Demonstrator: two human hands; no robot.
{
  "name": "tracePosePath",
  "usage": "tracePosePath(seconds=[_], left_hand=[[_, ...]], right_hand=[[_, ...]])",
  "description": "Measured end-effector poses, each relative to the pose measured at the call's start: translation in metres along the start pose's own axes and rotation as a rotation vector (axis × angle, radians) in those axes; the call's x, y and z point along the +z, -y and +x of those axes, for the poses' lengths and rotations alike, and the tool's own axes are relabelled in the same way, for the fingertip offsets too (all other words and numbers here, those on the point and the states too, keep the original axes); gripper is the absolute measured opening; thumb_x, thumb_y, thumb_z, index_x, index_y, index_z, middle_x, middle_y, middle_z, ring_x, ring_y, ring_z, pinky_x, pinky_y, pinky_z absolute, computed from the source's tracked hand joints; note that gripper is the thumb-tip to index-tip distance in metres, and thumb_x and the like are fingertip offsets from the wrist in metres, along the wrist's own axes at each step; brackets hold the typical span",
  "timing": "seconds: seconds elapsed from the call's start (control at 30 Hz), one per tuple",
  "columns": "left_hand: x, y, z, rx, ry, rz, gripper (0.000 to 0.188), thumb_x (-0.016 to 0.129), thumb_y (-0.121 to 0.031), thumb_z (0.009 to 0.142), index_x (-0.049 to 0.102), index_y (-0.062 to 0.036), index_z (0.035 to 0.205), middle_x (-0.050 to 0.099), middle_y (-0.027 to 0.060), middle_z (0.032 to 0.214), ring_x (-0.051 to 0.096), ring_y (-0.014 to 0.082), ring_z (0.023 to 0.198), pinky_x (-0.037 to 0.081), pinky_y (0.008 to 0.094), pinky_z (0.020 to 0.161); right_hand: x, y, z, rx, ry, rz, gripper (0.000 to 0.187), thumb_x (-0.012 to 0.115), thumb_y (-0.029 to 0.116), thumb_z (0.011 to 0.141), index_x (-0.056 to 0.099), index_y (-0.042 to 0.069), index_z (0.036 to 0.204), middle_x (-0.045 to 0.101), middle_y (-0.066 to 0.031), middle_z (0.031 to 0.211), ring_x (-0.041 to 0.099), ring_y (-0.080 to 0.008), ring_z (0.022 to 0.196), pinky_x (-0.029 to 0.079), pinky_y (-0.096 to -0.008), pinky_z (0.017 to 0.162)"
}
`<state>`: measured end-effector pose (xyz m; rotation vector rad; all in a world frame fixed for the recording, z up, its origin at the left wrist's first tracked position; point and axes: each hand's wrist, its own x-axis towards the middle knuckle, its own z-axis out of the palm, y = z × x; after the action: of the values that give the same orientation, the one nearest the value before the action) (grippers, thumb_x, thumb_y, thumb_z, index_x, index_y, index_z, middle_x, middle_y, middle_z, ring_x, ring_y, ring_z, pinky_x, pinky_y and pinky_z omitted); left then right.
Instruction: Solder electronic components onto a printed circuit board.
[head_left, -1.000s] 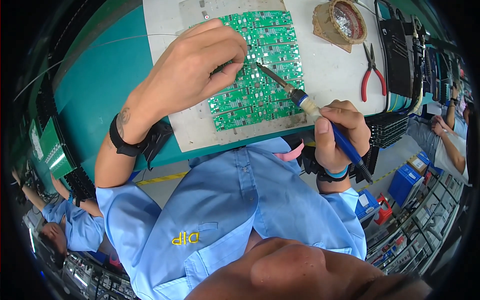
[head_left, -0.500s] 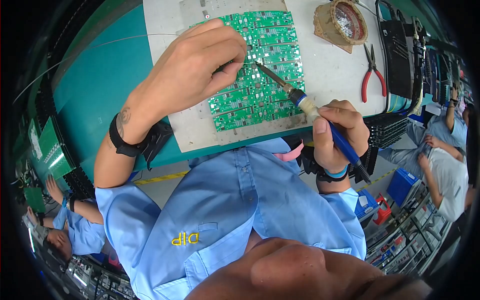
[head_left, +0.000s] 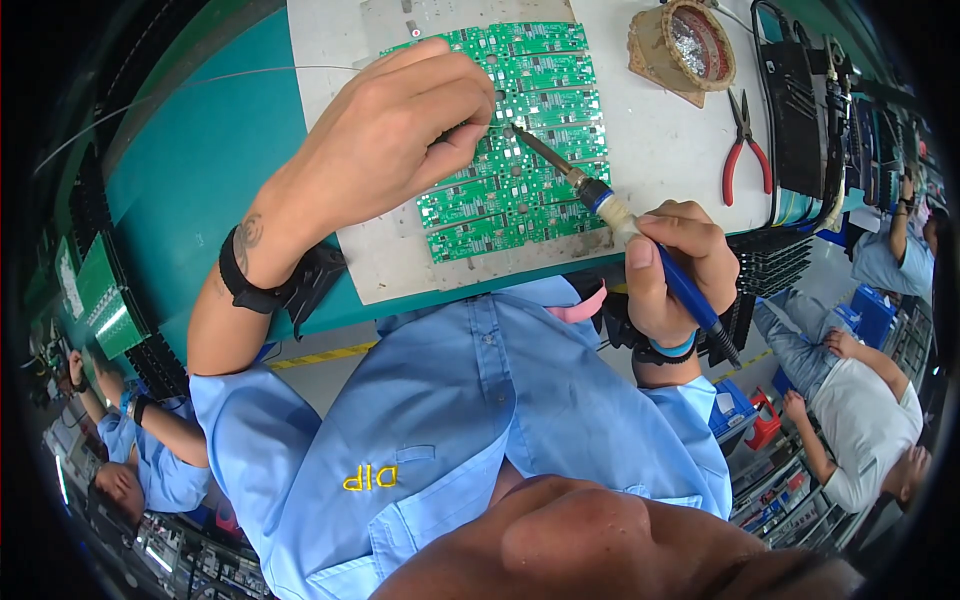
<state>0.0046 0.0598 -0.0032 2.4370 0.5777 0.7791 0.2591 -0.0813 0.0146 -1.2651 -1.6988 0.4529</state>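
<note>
My right hand [head_left: 685,265] grips a soldering iron [head_left: 690,290] with a blue handle, its thin tip pointing up and left. The tip meets a small spot near the middle of a panel of green circuit boards [head_left: 560,185]. Over the panel's left part is my left hand [head_left: 405,125], thumb and forefinger pinched on solder wire [head_left: 260,74]. The wire trails off to the left behind the hand, and a short end reaches toward the iron's tip. Whether wire and tip touch is too small to tell.
A round container [head_left: 690,50] with shiny scraps stands at the back right. Red-handled pliers [head_left: 745,155] lie beside it, left of a dark tool holder [head_left: 800,115]. Under the panel is a pale board [head_left: 385,265] on a green mat [head_left: 170,200]. Other people are at both sides.
My hands, the iron and the panel look almost unmoved; the trailing wire has shifted slightly. People at the far right have moved, and the person at the left has shifted their arms.
</note>
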Motion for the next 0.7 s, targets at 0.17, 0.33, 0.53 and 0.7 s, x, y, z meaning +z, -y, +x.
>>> tracePosePath(seconds=[0.17, 0.33, 0.53, 0.7], left_hand=[[0.0005, -0.0008, 0.0015, 0.004, -0.015, 0.012, 0.012, 0.073, 0.003, 0.079, 0.063, 0.0, 0.086, 0.065, 0.0084, 0.092, 0.061, 0.0271, 0.085, 0.053, 0.0384, 0.075], [0.0017, -0.0004, 0.0013, 0.002, -0.024, 0.012, 0.012, 0.074, 0.002, 0.08, 0.063, -0.0002, 0.086, 0.065, 0.0083, 0.09, 0.062, 0.0273, 0.086, 0.054, 0.0391, 0.075], [0.0002, 0.0002, -0.0002, -0.014, -0.02, 0.009, 0.013, 0.074, 0.002, 0.08, 0.064, -0.0004, 0.088, 0.066, 0.0083, 0.093, 0.062, 0.0269, 0.085, 0.053, 0.038, 0.075], [-0.0048, 0.0028, 0.0023, 0.016, -0.156, 0.223, 0.014, 0.074, 0.001, 0.082, 0.064, -0.0009, 0.09, 0.064, 0.0086, 0.091, 0.061, 0.0274, 0.082, 0.051, 0.0386, 0.073]], right_hand=[[0.0004, -0.0002, -0.0002, 0.007, 0.002, 0.005, 0.018, 0.077, 0.001, 0.082, 0.063, -0.001, 0.095, 0.07, -0.0162, 0.078, 0.069, -0.0198, 0.062, 0.053, -0.0269, 0.058], [0.0, 0.0, 0.0004, -0.001, 0.005, -0.002, 0.018, 0.076, 0.0, 0.082, 0.063, -0.001, 0.095, 0.07, -0.0162, 0.078, 0.069, -0.0197, 0.061, 0.053, -0.027, 0.057], [-0.0002, -0.0016, -0.0007, -0.006, -0.01, 0.009, 0.017, 0.075, 0.0, 0.083, 0.063, -0.002, 0.095, 0.07, -0.0164, 0.078, 0.067, -0.0189, 0.06, 0.052, -0.0263, 0.056], [-0.0028, 0.0031, -0.008, 0.056, -0.055, 0.034, 0.017, 0.072, 0.005, 0.089, 0.061, -0.006, 0.097, 0.068, -0.0176, 0.083, 0.063, -0.019, 0.069, 0.048, -0.0273, 0.064]])
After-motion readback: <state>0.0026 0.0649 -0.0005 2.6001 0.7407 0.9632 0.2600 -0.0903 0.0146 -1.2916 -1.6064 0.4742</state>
